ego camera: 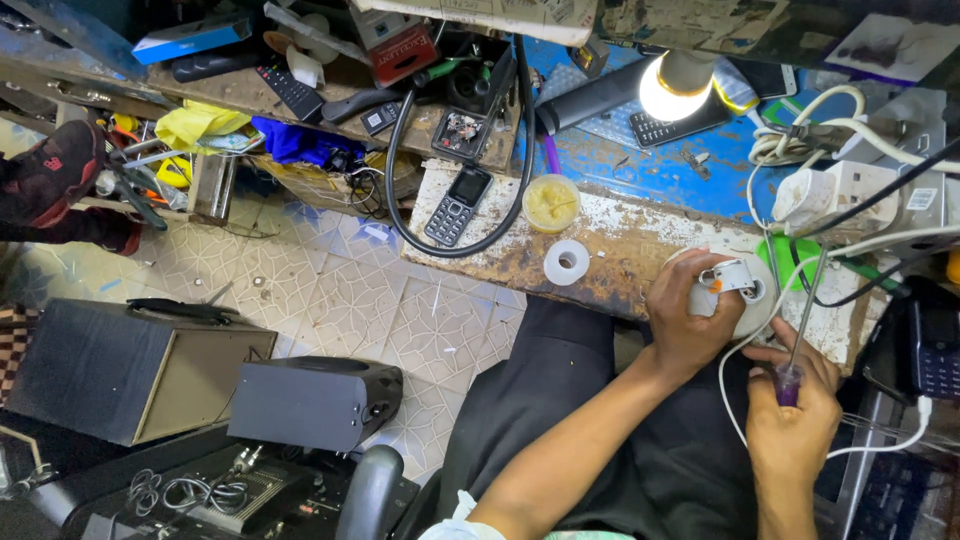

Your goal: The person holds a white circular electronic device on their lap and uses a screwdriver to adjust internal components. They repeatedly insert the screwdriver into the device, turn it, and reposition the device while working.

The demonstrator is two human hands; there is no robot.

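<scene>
Left hand (690, 315) clamped on small white plastic fitting (735, 285) at bench edge (610, 255). Right hand (795, 400) fisted round screwdriver (805, 320), tip up at 12 o'clock. Fitting likely light, rigid, brittle; grip body, not trailing white cable (735, 390). Tape roll (566, 262) at 9 o'clock.

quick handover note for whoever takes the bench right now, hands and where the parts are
Left hand: pressing a small white plug-like part with an orange spot onto the round white fitting at the bench edge.
Right hand: gripping a purple-handled screwdriver, tip up at the fitting.
White cable loops down from the fitting, between the hands.
Nearby: white tape roll, yellow paste tub, keypad phone, lit bulb.
Done: part seated, driver in place. Left: whether screws are tight cannot be seen.
</scene>
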